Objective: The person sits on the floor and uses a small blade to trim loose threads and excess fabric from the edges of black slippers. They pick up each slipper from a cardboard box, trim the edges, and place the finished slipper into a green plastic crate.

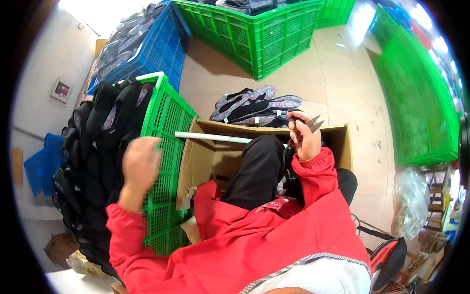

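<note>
My right hand (307, 142) is closed round a small pair of scissors (316, 123), whose pointed blades stick out past my fingers, parted a little. It is raised over the right part of an open cardboard box (197, 161) around my legs. My left hand (141, 164), smeared by motion, is at the near side of a green crate (171, 122) on my left. Many black shoes (113, 117) are heaped in and over that crate, beside this hand. Whether its fingers hold anything is unclear. Just beyond the box, several dark shoes with flower-patterned insoles (259, 105) lie in a pile.
A white pole (213, 137) lies across the box. Far left stands a blue crate (166, 49) full of shoes; another green crate (257, 39) is ahead. A tall green crate (416, 93) and a clear plastic bag (411, 201) are at the right, on pale tiled floor.
</note>
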